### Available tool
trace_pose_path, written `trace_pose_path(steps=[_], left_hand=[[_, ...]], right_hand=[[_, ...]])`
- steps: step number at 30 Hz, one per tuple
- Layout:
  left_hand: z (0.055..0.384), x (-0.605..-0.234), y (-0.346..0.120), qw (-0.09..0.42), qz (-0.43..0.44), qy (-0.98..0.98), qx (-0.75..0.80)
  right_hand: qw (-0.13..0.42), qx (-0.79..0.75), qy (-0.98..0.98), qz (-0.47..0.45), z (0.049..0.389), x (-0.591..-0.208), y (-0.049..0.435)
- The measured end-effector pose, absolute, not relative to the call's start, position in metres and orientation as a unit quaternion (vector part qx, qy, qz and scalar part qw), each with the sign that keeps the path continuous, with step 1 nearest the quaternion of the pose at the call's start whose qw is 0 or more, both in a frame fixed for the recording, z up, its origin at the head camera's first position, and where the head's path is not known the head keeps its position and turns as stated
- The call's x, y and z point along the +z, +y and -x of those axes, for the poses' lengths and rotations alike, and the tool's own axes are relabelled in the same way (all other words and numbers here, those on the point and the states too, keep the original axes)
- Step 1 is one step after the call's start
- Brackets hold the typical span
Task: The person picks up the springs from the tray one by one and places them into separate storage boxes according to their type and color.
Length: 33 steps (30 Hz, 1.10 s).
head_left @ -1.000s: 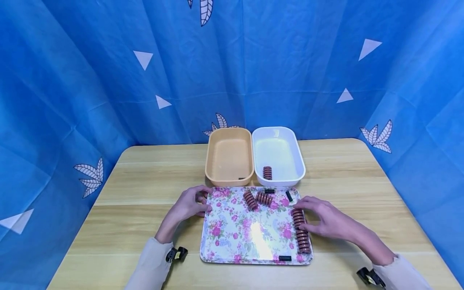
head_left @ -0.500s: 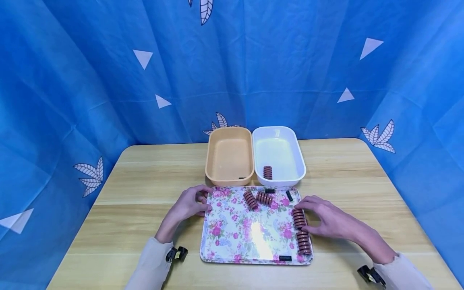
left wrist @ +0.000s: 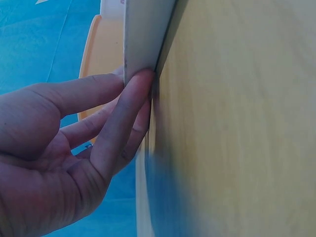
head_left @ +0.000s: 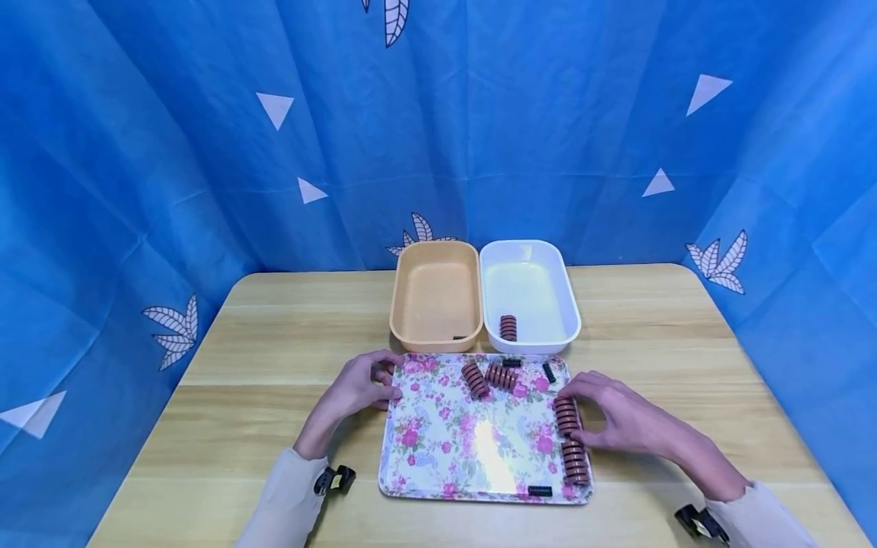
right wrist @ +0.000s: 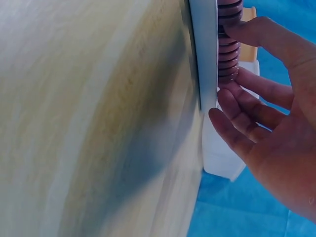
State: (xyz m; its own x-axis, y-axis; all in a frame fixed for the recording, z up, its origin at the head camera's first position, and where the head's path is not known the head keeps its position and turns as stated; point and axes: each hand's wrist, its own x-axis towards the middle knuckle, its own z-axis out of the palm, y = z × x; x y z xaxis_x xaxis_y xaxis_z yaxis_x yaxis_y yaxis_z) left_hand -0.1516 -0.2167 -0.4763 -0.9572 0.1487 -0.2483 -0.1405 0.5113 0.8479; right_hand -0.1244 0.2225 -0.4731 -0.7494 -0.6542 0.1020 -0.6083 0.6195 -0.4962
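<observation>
In the head view, a flowered tray [head_left: 438,449] lies in front of me. My left hand [head_left: 356,382] grips its left edge, thumb on top and fingers beneath, as the left wrist view shows on the tray's rim [left wrist: 145,39]. My right hand [head_left: 613,415] pinches a brown coil spring [head_left: 566,417] end to end along the right edge, thumb at the near end. A second brown spring [head_left: 574,463] lies just nearer, beyond the thumb. In the right wrist view the pinched spring [right wrist: 228,59] rests against the tray's rim.
Two brown springs [head_left: 476,380] and two small black springs [head_left: 511,363] lie in the tray's far part. Another black spring [head_left: 540,491] is by the near edge. Behind stand a beige bin [head_left: 438,289] with a black spring and a white bin [head_left: 527,285] with a brown spring.
The two brown springs on the tray's right side have come slightly apart, with my right thumb now between them. The left hand has stayed on the tray's edge.
</observation>
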Motion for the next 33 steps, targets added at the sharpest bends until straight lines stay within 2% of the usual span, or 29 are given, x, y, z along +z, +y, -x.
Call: trace_pose_path(steps=[33], left_hand=[[0.152, -0.477, -0.216, 0.147, -0.007, 0.853, 0.500]], right_hand=[[-0.052, -0.304, 0.887, 0.343, 0.137, -0.448, 0.225]])
